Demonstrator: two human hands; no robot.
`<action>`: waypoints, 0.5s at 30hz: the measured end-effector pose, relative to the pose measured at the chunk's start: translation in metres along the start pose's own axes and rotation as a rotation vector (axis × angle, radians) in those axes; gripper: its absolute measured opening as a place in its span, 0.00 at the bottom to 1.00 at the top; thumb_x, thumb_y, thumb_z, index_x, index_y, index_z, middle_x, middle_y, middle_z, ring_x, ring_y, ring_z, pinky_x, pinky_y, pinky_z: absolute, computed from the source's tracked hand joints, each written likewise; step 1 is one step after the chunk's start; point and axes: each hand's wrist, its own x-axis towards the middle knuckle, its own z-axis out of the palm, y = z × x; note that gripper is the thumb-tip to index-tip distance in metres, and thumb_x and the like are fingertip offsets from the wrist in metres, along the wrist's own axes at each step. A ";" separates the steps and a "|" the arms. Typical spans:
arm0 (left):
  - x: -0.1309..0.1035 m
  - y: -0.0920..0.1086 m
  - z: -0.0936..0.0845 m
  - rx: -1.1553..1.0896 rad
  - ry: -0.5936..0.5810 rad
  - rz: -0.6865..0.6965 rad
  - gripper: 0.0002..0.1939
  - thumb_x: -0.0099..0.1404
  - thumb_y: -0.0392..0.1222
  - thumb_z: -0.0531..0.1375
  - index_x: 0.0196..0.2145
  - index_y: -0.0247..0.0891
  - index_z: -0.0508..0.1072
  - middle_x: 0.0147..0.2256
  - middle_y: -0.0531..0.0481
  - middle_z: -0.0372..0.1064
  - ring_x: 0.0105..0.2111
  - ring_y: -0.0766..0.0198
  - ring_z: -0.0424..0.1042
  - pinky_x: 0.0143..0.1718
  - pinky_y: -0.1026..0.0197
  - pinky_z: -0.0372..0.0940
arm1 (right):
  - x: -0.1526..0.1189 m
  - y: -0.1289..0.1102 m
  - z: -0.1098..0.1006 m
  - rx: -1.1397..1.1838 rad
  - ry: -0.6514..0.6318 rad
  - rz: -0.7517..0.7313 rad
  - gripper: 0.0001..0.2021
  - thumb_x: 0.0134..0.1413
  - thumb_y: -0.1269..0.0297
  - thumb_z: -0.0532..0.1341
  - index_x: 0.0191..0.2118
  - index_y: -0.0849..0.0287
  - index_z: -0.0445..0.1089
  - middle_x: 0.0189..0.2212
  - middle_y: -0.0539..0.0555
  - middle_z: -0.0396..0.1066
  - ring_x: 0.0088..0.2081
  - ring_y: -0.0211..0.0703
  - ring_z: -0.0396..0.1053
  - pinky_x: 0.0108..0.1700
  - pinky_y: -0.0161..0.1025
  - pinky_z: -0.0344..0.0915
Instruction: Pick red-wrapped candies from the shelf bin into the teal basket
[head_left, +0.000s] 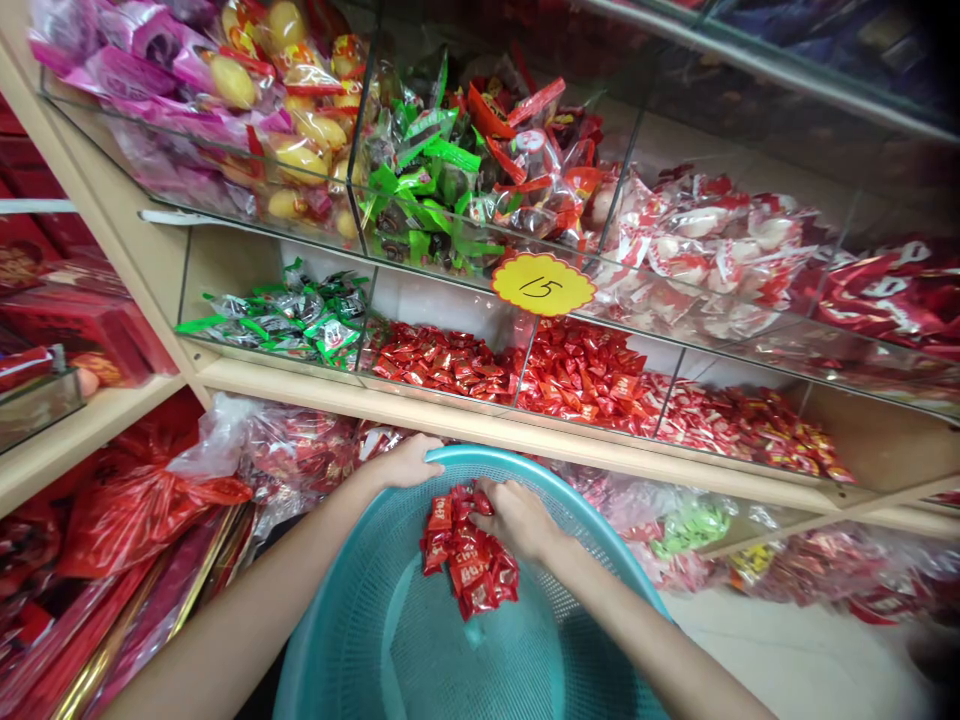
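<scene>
A teal plastic basket (600, 560) with mesh walls stands below the shelves. My left hand (406, 462) grips its far rim, fingers closed over the edge. Inside the basket's opening, my right hand (517, 518) is closed at the upper right of a bunch of red wrapped candies (471, 560). The candies hang together above the basket's bottom, with shiny wrappers and pale lettering. Part of the right fingers is hidden among the wrappers.
Glass-fronted shelf compartments hold green (330, 310), red (585, 375) and white-red wrapped sweets (697, 240). A yellow price tag (544, 284) reads 15. Bagged goods lie under the wooden shelf edge (420, 408). A red plastic bag (142, 505) is at the left.
</scene>
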 end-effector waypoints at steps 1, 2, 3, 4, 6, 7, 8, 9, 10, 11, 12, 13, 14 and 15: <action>0.000 0.000 0.000 0.004 0.001 0.002 0.12 0.52 0.42 0.53 0.31 0.32 0.69 0.27 0.51 0.65 0.25 0.68 0.60 0.27 0.68 0.56 | -0.001 0.004 -0.001 0.052 0.037 0.004 0.09 0.49 0.58 0.54 0.33 0.57 0.62 0.26 0.53 0.67 0.30 0.42 0.66 0.29 0.35 0.54; 0.000 -0.001 0.000 0.010 0.005 0.007 0.12 0.52 0.42 0.53 0.31 0.32 0.69 0.27 0.51 0.65 0.26 0.68 0.61 0.28 0.68 0.57 | -0.002 0.008 -0.001 0.122 0.081 0.011 0.08 0.49 0.58 0.54 0.31 0.58 0.61 0.24 0.52 0.66 0.29 0.41 0.65 0.29 0.35 0.54; 0.000 -0.001 0.000 0.018 0.009 0.013 0.12 0.52 0.42 0.53 0.31 0.32 0.69 0.28 0.51 0.65 0.26 0.67 0.61 0.28 0.68 0.57 | -0.003 0.012 -0.001 0.218 0.121 0.019 0.08 0.49 0.58 0.54 0.29 0.58 0.61 0.23 0.50 0.65 0.28 0.39 0.64 0.29 0.35 0.55; 0.001 -0.002 0.000 0.025 0.012 0.017 0.12 0.52 0.42 0.53 0.31 0.32 0.69 0.28 0.51 0.65 0.27 0.67 0.62 0.29 0.68 0.57 | -0.004 0.016 -0.001 0.350 0.145 0.030 0.08 0.49 0.59 0.54 0.27 0.58 0.60 0.22 0.49 0.64 0.26 0.38 0.63 0.28 0.34 0.55; 0.001 -0.002 0.000 0.028 0.012 0.013 0.12 0.52 0.43 0.54 0.31 0.32 0.69 0.28 0.51 0.66 0.27 0.67 0.62 0.29 0.68 0.57 | -0.007 0.023 0.000 0.703 0.132 0.073 0.09 0.48 0.58 0.54 0.28 0.59 0.59 0.21 0.48 0.63 0.24 0.36 0.62 0.25 0.33 0.57; 0.001 -0.002 0.000 0.025 0.009 0.006 0.12 0.52 0.43 0.54 0.31 0.32 0.69 0.28 0.51 0.66 0.27 0.67 0.62 0.29 0.68 0.57 | -0.008 0.025 0.001 0.891 0.107 0.105 0.10 0.47 0.57 0.54 0.30 0.59 0.59 0.22 0.47 0.63 0.22 0.35 0.62 0.23 0.32 0.57; 0.001 -0.002 0.000 0.022 0.006 -0.001 0.12 0.52 0.43 0.54 0.32 0.32 0.69 0.28 0.51 0.66 0.27 0.67 0.62 0.29 0.68 0.57 | -0.009 0.027 0.001 1.056 0.082 0.145 0.12 0.46 0.56 0.56 0.32 0.59 0.59 0.22 0.47 0.63 0.21 0.34 0.61 0.21 0.31 0.56; 0.001 -0.002 0.000 0.015 0.003 -0.004 0.13 0.52 0.43 0.54 0.32 0.32 0.69 0.29 0.50 0.66 0.27 0.67 0.62 0.29 0.67 0.57 | -0.011 0.028 0.002 1.189 0.065 0.188 0.14 0.45 0.55 0.57 0.33 0.59 0.59 0.22 0.46 0.63 0.20 0.32 0.60 0.20 0.30 0.55; 0.002 -0.002 0.000 0.004 -0.001 -0.005 0.13 0.52 0.43 0.54 0.33 0.32 0.69 0.29 0.50 0.67 0.27 0.67 0.62 0.30 0.67 0.58 | -0.012 0.030 0.002 1.285 0.057 0.229 0.15 0.43 0.54 0.59 0.33 0.59 0.60 0.22 0.45 0.62 0.20 0.31 0.59 0.19 0.29 0.54; 0.002 -0.002 0.000 -0.008 -0.006 -0.001 0.14 0.52 0.43 0.54 0.33 0.32 0.69 0.30 0.50 0.67 0.27 0.67 0.62 0.30 0.67 0.58 | -0.013 0.031 0.002 1.356 0.049 0.266 0.16 0.42 0.54 0.60 0.32 0.60 0.60 0.21 0.45 0.60 0.19 0.30 0.58 0.19 0.28 0.53; 0.002 -0.002 0.000 -0.019 -0.012 0.001 0.14 0.52 0.43 0.54 0.34 0.32 0.69 0.30 0.50 0.67 0.27 0.67 0.63 0.30 0.67 0.58 | -0.014 0.032 0.002 1.417 0.035 0.299 0.15 0.42 0.54 0.61 0.32 0.60 0.61 0.21 0.44 0.59 0.19 0.29 0.57 0.19 0.27 0.52; 0.002 -0.002 0.001 -0.030 -0.018 0.001 0.14 0.52 0.43 0.53 0.35 0.32 0.70 0.30 0.50 0.67 0.27 0.67 0.63 0.30 0.67 0.58 | -0.015 0.033 0.002 1.473 0.015 0.329 0.15 0.42 0.55 0.61 0.32 0.60 0.62 0.21 0.45 0.59 0.20 0.28 0.57 0.19 0.26 0.52; 0.002 -0.002 0.001 -0.039 -0.022 -0.002 0.15 0.52 0.43 0.53 0.35 0.32 0.70 0.30 0.49 0.67 0.27 0.67 0.63 0.30 0.67 0.58 | -0.015 0.034 0.002 1.523 -0.004 0.358 0.14 0.43 0.55 0.61 0.32 0.60 0.63 0.22 0.45 0.59 0.20 0.28 0.57 0.20 0.26 0.53; 0.002 -0.001 0.001 -0.043 -0.025 -0.002 0.15 0.52 0.43 0.53 0.35 0.31 0.70 0.31 0.49 0.68 0.28 0.66 0.63 0.30 0.66 0.58 | -0.016 0.034 0.002 1.561 -0.021 0.379 0.13 0.45 0.56 0.59 0.33 0.60 0.63 0.23 0.46 0.60 0.21 0.28 0.57 0.20 0.26 0.53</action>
